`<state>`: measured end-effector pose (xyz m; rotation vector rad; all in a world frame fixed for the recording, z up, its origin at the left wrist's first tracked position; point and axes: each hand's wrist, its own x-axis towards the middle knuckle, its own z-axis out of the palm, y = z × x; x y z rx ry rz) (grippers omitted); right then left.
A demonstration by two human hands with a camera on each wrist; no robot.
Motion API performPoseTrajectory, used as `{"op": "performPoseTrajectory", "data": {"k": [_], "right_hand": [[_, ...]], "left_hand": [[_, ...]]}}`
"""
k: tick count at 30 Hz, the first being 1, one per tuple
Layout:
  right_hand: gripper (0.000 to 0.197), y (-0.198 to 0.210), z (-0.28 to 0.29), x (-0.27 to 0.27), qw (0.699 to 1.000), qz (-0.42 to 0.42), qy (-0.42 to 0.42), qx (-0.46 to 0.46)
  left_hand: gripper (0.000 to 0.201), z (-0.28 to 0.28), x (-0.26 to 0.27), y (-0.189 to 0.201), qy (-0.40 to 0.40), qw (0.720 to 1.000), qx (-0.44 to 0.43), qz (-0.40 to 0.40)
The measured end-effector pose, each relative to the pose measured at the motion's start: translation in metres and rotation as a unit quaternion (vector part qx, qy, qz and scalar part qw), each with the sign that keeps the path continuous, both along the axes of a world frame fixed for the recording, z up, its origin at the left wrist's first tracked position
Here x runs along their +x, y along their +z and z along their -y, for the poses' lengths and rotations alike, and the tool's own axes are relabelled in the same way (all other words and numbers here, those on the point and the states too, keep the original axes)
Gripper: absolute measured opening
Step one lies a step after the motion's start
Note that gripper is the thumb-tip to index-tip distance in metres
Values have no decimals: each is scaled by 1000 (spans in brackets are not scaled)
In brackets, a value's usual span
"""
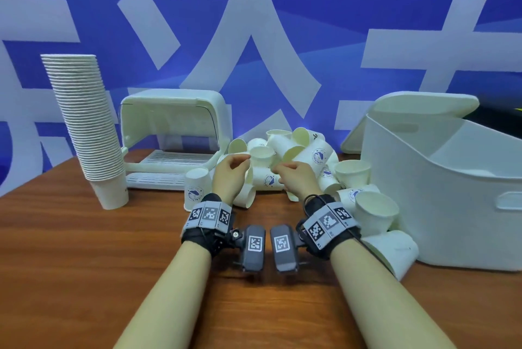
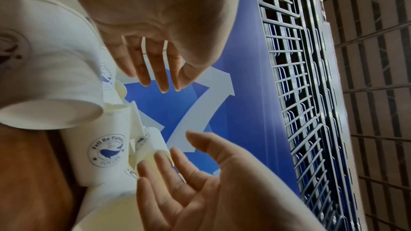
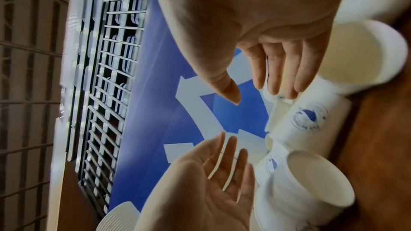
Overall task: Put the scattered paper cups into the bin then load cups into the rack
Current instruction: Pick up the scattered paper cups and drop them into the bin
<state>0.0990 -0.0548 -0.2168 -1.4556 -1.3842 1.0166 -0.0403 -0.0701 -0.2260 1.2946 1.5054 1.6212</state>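
Note:
Several white paper cups (image 1: 285,148) with a blue whale logo lie heaped at the middle of the wooden table. Both hands hover just in front of the heap, close together. My left hand (image 1: 236,163) has relaxed, slightly curled fingers and holds nothing. My right hand (image 1: 282,170) is the same, also empty. In the left wrist view the left hand (image 2: 169,83) is spread above the cups (image 2: 106,152), with the right hand (image 2: 177,157) below it. The right wrist view shows the right hand (image 3: 255,94) and the left hand (image 3: 227,150) facing each other beside more cups (image 3: 309,120).
A white open bin (image 1: 452,196) stands at the right, its lid (image 1: 418,111) leaning behind it. The white rack (image 1: 169,122) with a raised hood sits at the back left. A tall stack of nested cups (image 1: 87,122) stands far left. One cup (image 1: 197,187) stands upside down beside my left wrist.

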Motion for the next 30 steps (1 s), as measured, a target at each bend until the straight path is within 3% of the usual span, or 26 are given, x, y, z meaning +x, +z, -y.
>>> {"op": "performPoseTrajectory", "data": {"k": [4, 8, 11, 15, 17, 21, 25, 28, 30], "right_hand": [[9, -8, -3, -10, 998, -43, 10, -36], [39, -20, -10, -17, 998, -47, 15, -50], [41, -31, -16, -24, 997, -17, 34, -64], [23, -40, -19, -35, 994, 19, 51, -91], [45, -43, -24, -38, 992, 34, 69, -96], [36, -42, -27, -47, 988, 70, 104, -95], [44, -39, -28, -51, 983, 113, 122, -78], [67, -37, -24, -52, 981, 133, 130, -55], [68, -38, -22, -52, 981, 136, 131, -51]], "left_hand": [[16, 1, -11, -9, 43, 998, 37, 37], [20, 4, -21, -10, 96, 991, 81, 34], [30, 5, -32, -12, 199, 975, 100, 7], [57, 6, -45, -20, 305, 950, 53, -43], [70, 6, -49, -23, 310, 950, 1, -33], [80, 1, -60, -32, 260, 961, -94, 0], [74, -3, -64, -41, 228, 968, -100, 38], [69, -4, -63, -43, 228, 969, -83, 38], [64, -3, -62, -44, 226, 970, -78, 41]]}}
